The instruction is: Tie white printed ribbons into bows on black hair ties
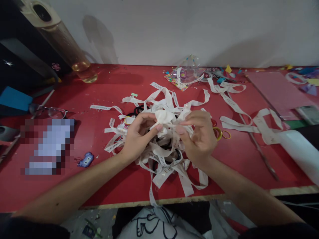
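Over the middle of the red table, my left hand (141, 132) pinches a bunched white ribbon (164, 118) between thumb and fingers. My right hand (199, 132) is closed on the right side of the same ribbon, its thumb and index finger pressed together. Below both hands lies a loose heap of white printed ribbons (166, 174), some lettered "LOVE" and "BEST WISH". Black hair ties (141, 109) show among the strips, partly covered. Just right of my right hand are yellow rings (226, 134).
A phone-like blurred object (53, 146), glasses (53, 112) and a small blue-purple trinket (86, 160) lie left. A tall bottle (74, 53) stands behind. A clear plastic bag (190, 68) is at the back, a ribbon roll (299, 152) and thin stick (256, 146) right.
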`<action>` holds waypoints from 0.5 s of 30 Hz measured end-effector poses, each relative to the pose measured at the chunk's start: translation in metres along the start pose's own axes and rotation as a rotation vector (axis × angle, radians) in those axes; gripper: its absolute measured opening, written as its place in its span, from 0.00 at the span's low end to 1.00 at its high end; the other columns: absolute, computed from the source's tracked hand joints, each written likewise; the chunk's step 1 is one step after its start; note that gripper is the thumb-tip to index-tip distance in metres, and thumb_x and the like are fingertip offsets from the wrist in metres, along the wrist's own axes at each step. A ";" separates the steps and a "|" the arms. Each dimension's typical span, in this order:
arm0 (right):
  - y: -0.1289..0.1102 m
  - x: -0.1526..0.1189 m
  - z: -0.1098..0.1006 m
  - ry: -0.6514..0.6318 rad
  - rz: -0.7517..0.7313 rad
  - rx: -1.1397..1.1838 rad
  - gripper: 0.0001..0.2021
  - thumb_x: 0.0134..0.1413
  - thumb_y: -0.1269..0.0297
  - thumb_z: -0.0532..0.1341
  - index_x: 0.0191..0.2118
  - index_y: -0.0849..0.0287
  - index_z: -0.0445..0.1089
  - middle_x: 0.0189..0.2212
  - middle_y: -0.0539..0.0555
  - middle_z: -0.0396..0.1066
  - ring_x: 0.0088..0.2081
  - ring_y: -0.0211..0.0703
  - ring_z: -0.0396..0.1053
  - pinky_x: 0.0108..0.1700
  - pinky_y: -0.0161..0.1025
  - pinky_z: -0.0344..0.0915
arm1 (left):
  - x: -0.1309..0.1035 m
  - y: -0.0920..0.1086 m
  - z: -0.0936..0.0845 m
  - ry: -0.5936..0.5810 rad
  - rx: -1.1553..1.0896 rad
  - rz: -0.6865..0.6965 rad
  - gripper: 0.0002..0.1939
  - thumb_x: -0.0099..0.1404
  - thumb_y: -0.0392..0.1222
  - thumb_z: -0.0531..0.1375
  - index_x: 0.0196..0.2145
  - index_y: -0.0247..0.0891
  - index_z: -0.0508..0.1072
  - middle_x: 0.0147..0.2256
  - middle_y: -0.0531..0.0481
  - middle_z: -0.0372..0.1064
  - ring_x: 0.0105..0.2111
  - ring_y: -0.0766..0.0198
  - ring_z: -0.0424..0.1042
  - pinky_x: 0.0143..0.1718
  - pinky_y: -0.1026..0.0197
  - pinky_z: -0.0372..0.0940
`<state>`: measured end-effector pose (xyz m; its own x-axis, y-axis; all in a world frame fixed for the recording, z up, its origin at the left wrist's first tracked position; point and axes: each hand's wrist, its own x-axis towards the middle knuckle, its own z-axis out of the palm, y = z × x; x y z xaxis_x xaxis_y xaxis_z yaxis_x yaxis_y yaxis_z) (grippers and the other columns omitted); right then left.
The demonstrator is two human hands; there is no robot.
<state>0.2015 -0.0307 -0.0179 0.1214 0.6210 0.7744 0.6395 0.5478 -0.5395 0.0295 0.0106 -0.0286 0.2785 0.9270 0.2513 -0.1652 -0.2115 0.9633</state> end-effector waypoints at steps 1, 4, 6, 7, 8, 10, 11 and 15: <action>-0.001 0.001 0.000 -0.049 -0.053 -0.018 0.05 0.58 0.64 0.66 0.38 0.53 0.70 0.33 0.51 0.71 0.39 0.45 0.69 0.45 0.47 0.66 | 0.001 0.000 0.000 0.010 -0.027 -0.012 0.11 0.62 0.39 0.68 0.41 0.41 0.72 0.37 0.52 0.71 0.37 0.69 0.72 0.39 0.68 0.69; -0.003 0.001 0.002 -0.216 -0.108 -0.032 0.08 0.55 0.65 0.68 0.40 0.52 0.70 0.32 0.51 0.73 0.40 0.46 0.69 0.46 0.48 0.66 | 0.001 0.000 0.000 -0.002 -0.095 -0.046 0.10 0.63 0.41 0.67 0.41 0.41 0.72 0.39 0.52 0.72 0.37 0.69 0.73 0.40 0.67 0.71; -0.003 0.001 0.004 -0.241 -0.097 -0.018 0.08 0.55 0.65 0.68 0.40 0.52 0.70 0.33 0.52 0.73 0.41 0.48 0.69 0.47 0.49 0.67 | 0.001 -0.001 0.000 -0.005 -0.103 -0.056 0.10 0.63 0.42 0.67 0.42 0.41 0.72 0.40 0.51 0.73 0.38 0.68 0.74 0.41 0.66 0.71; -0.003 0.000 0.005 -0.244 -0.090 -0.013 0.07 0.56 0.64 0.68 0.39 0.52 0.70 0.33 0.52 0.73 0.41 0.48 0.69 0.47 0.50 0.67 | 0.001 -0.001 -0.001 -0.001 -0.099 -0.057 0.10 0.63 0.43 0.67 0.42 0.41 0.72 0.40 0.50 0.73 0.39 0.67 0.74 0.41 0.65 0.72; -0.003 0.000 0.005 -0.248 -0.087 -0.012 0.06 0.56 0.64 0.67 0.38 0.51 0.70 0.33 0.52 0.72 0.42 0.49 0.68 0.47 0.50 0.67 | 0.001 -0.001 -0.001 0.002 -0.094 -0.057 0.11 0.63 0.44 0.67 0.42 0.41 0.72 0.40 0.50 0.73 0.40 0.66 0.74 0.42 0.65 0.72; -0.002 0.000 0.005 -0.268 -0.089 -0.006 0.05 0.56 0.64 0.67 0.36 0.51 0.70 0.33 0.52 0.71 0.43 0.49 0.68 0.49 0.51 0.67 | 0.001 -0.002 -0.001 0.004 -0.095 -0.067 0.11 0.64 0.45 0.67 0.41 0.41 0.72 0.41 0.50 0.74 0.41 0.65 0.75 0.42 0.64 0.72; -0.003 0.000 0.005 -0.281 -0.089 0.002 0.05 0.56 0.65 0.67 0.35 0.52 0.70 0.34 0.52 0.71 0.44 0.49 0.67 0.49 0.51 0.67 | 0.001 -0.002 -0.001 0.002 -0.103 -0.078 0.11 0.63 0.45 0.67 0.41 0.41 0.72 0.41 0.50 0.74 0.41 0.65 0.75 0.41 0.64 0.72; -0.005 0.000 0.003 -0.317 -0.059 0.048 0.06 0.57 0.66 0.66 0.33 0.53 0.68 0.35 0.52 0.68 0.44 0.47 0.67 0.47 0.49 0.67 | 0.001 -0.001 -0.001 -0.010 -0.160 -0.111 0.11 0.63 0.44 0.67 0.41 0.42 0.72 0.39 0.51 0.74 0.38 0.67 0.74 0.39 0.65 0.71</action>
<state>0.1963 -0.0315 -0.0159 -0.1620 0.7272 0.6670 0.6009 0.6089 -0.5178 0.0289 0.0116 -0.0294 0.3130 0.9385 0.1459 -0.2807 -0.0553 0.9582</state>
